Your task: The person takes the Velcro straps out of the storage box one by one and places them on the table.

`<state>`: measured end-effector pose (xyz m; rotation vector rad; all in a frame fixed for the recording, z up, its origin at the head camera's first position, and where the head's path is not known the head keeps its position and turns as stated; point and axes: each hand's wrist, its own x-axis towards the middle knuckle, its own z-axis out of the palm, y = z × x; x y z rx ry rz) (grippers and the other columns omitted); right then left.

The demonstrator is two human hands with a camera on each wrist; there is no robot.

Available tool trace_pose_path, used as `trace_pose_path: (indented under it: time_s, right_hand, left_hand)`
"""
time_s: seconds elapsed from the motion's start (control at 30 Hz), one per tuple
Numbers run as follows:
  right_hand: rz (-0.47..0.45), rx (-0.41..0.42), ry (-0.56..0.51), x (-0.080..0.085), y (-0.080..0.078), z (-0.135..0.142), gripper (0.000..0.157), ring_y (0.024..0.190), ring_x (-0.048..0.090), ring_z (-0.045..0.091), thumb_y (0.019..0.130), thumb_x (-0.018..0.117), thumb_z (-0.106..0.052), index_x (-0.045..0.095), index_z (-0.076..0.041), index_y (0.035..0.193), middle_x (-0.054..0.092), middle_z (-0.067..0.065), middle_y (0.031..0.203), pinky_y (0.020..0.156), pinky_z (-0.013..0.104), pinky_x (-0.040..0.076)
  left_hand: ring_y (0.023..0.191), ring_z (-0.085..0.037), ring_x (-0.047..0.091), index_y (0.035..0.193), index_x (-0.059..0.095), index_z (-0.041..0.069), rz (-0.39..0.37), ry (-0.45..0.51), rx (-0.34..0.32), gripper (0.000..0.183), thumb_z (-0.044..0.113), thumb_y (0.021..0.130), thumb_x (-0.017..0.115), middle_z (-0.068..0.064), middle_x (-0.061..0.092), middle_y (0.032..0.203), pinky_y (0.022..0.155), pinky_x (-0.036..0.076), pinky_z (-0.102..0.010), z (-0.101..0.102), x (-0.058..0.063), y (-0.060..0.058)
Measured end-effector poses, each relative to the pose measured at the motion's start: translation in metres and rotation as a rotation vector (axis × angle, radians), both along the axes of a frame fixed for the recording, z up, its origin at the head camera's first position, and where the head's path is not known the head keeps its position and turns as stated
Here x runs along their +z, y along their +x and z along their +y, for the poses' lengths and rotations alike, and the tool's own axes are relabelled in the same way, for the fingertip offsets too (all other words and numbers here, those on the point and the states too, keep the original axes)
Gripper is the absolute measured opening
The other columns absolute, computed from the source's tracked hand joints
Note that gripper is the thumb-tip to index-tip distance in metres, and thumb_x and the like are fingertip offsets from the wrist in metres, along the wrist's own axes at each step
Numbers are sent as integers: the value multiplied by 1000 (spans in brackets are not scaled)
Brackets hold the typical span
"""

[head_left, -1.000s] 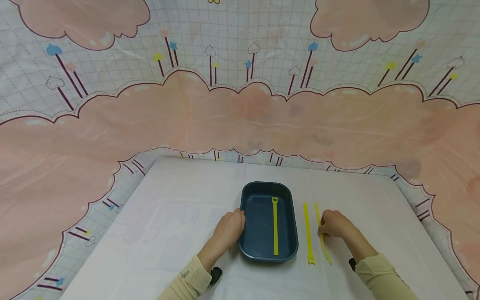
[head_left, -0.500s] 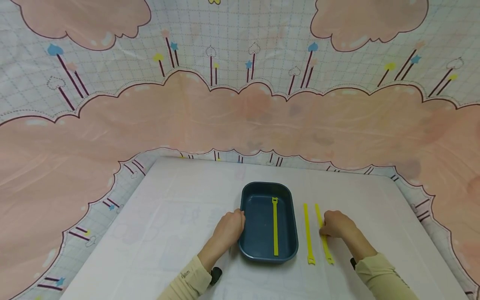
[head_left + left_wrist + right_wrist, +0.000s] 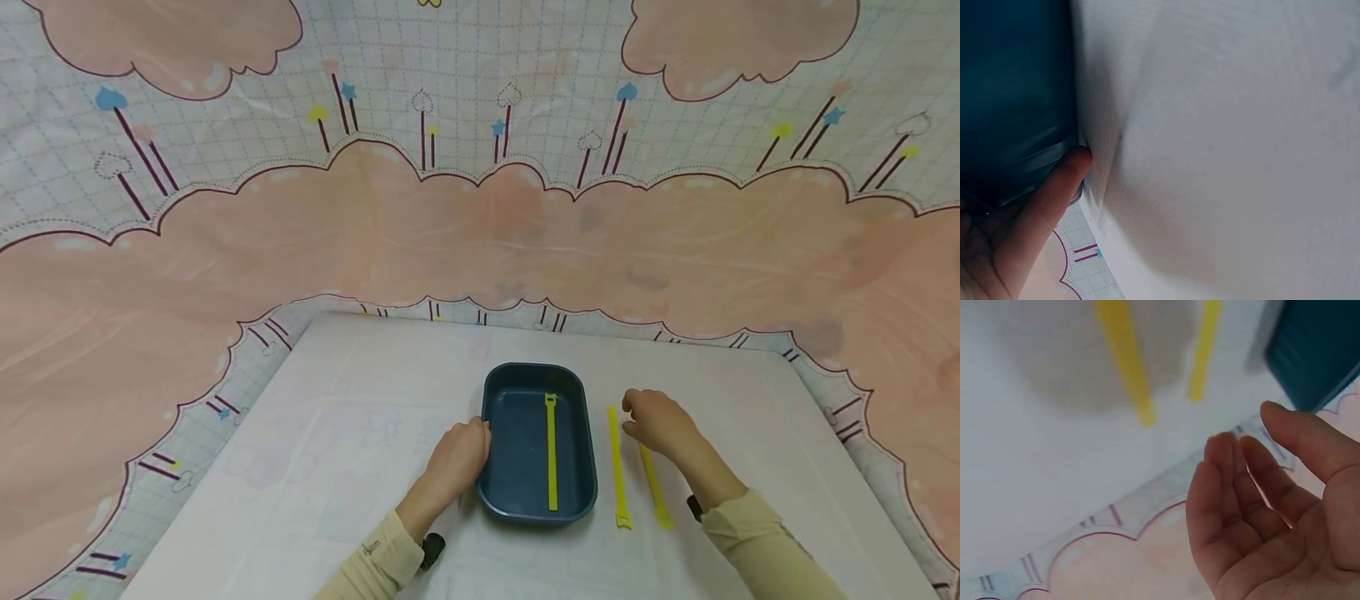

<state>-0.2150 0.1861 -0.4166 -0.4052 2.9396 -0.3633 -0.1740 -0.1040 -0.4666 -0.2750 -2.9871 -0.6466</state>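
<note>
A dark blue rectangular tray [image 3: 513,450] stands on the white table, with a yellow slotted cable strap [image 3: 552,458] lying lengthwise inside. My left hand [image 3: 459,454] grips the tray's left side; in the left wrist view one finger [image 3: 1047,209] lies against its wall. Two more yellow straps lie right of the tray: a near strap [image 3: 617,467] and an outer strap [image 3: 656,492]. My right hand [image 3: 663,425] hovers over the outer strap's far end, hiding part of it. The right wrist view shows this hand's bent, parted fingers [image 3: 1204,506] with nothing between them.
The white table [image 3: 352,375] carries the tray and straps. Behind it and along its sides hangs a patterned cloth [image 3: 465,242] with peach clouds. A dark wrist device [image 3: 432,550] sits under the left sleeve.
My right hand has let go of the outer strap and lifted away toward the far side. That strap now lies straighter, slanting slightly. The left hand and tray have stayed in place.
</note>
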Motion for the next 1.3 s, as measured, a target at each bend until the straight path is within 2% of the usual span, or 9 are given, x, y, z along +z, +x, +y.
trace_pose_path:
  time_s: [0.23, 0.4, 0.63, 0.83, 0.97, 1.07, 1.23, 1.3]
  right_hand:
    - [139, 145, -73, 8, -3, -22, 28, 89, 62, 32, 83, 74, -3, 63, 4, 107, 66, 17, 97, 80, 46, 51]
    - [209, 253, -73, 10, -6, -38, 29, 93, 63, 31, 82, 75, -3, 65, 2, 109, 65, 16, 104, 82, 44, 51]
    - [133, 290, -38, 10, -10, -58, 29, 92, 63, 28, 84, 72, -2, 65, 0, 113, 66, 14, 104, 83, 42, 52]
    - [72, 313, 14, 1, -9, -76, 30, 90, 64, 26, 85, 71, -1, 65, 0, 115, 68, 14, 104, 83, 42, 53]
    - [77, 323, 74, -6, -8, -86, 23, 82, 64, 23, 87, 68, -1, 68, -3, 110, 70, 11, 97, 79, 41, 54]
    - [110, 334, 161, -10, -6, -92, 16, 77, 64, 22, 89, 67, -3, 69, -5, 104, 71, 10, 91, 77, 44, 52]
    - [129, 354, 301, -16, 1, -98, 12, 85, 66, 25, 91, 67, -5, 69, -6, 102, 72, 11, 91, 91, 55, 44]
    - [132, 366, 326, -19, 4, -99, 11, 87, 67, 25, 91, 67, -5, 69, -6, 101, 72, 11, 90, 96, 59, 40]
  left_hand:
    - [49, -15, 47, 74, 55, 0, -9, 3, 2, 30, 11, 101, 47, -9, 51, 58, 48, 41, -30, 0, 1, 0]
    - [49, -15, 46, 74, 55, 0, -17, 5, 6, 31, 12, 102, 47, -7, 49, 57, 48, 40, -30, 0, 0, -1]
    - [49, -16, 47, 74, 54, 0, -4, 20, 3, 31, 12, 101, 47, -9, 50, 57, 48, 41, -32, 0, -1, -1]
    - [49, -16, 48, 73, 54, 0, -5, 23, 5, 31, 12, 101, 48, -10, 52, 58, 48, 41, -33, -1, -1, -1]
    - [50, -17, 49, 73, 54, 0, 6, 21, 2, 31, 12, 101, 48, -10, 52, 58, 48, 42, -33, -1, -1, -1]
    - [49, -17, 50, 73, 54, 0, 14, 17, -1, 31, 12, 101, 48, -11, 53, 58, 48, 42, -33, -1, -2, 0]
    - [50, -17, 50, 75, 55, -1, 1, 14, 4, 31, 12, 101, 48, -11, 53, 59, 49, 43, -34, -1, -2, 0]
    - [51, -18, 51, 75, 55, -1, -5, 12, 8, 30, 13, 101, 47, -11, 54, 60, 50, 43, -34, -1, -2, 0]
